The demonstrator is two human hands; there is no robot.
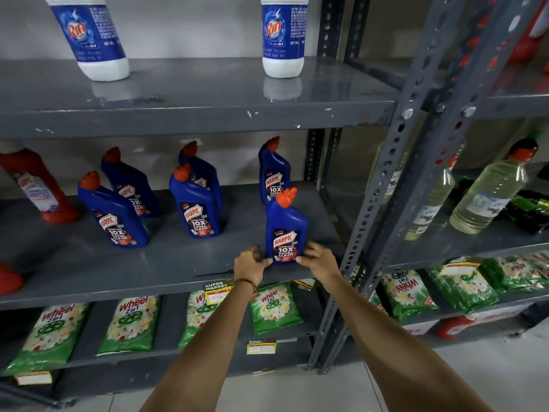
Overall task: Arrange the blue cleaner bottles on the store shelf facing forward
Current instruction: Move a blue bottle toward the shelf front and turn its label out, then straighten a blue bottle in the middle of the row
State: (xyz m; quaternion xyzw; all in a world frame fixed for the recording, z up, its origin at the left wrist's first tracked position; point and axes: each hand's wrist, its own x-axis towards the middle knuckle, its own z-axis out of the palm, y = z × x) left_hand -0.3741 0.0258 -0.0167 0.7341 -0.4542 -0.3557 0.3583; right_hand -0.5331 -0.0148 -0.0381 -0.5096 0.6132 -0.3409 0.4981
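Partly hidden: front bottle (285, 230) base behind both hands' fingers (303, 259).

A shop aisle: grey slotted-steel shelves (190, 114) carry spaced rows of Harpic bottles (196, 212), Rin bottles (283, 37) at 12 o'clock, Wheel detergent packs (130, 325) below, and yellow supermarket price tags (217, 291).

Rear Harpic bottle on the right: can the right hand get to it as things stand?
Probably not directly: the front bottle, flanked by the right hand and left hand, stands in front of the rear bottle.
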